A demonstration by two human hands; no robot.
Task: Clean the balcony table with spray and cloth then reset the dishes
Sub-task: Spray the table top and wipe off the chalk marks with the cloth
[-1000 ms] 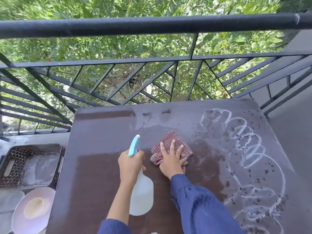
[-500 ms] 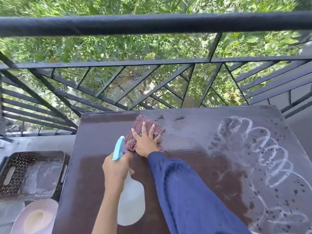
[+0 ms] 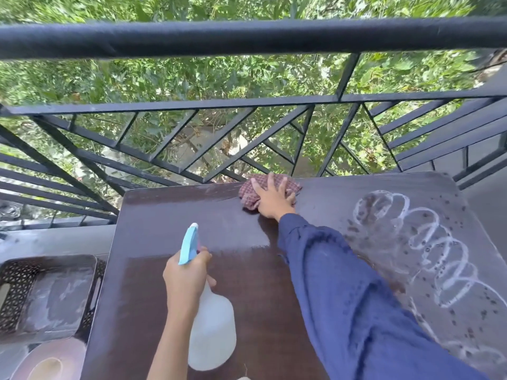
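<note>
Moved red checked cloth to far edge of dark brown table under flat right hand. Gripped white spray bottle in left hand. Judged risk: further outward stroke pushing cloth off edge.

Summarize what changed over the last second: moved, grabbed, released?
The right hand pushed the cloth away from the person, from the middle of the table to its far edge by the railing. Nothing grabbed or released. The left hand still grips the spray bottle; the white swirls stay unwiped.
</note>
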